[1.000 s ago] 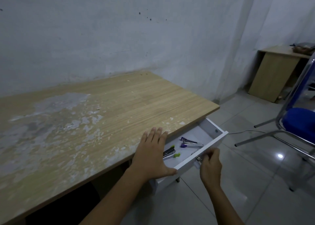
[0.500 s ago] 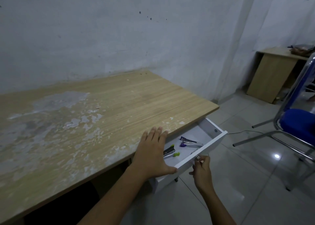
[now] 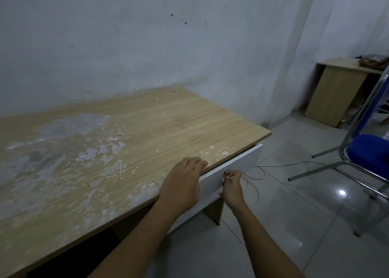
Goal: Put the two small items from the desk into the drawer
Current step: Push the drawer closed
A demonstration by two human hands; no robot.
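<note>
The white drawer sat pushed in under the worktop, its front nearly flush and its inside hidden. The right hand pinched the small metal knob on that front with closed fingertips. The left hand lay flat and open on the worktop's edge, holding nothing. A blue chair stood to the right.

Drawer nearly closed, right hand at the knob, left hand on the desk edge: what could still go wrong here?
The left hand drapes over the desk edge right above the drawer front, so its fingers could get pinched. The right hand pinches only the small knob; it may slip, leaving the drawer slightly ajar.
</note>
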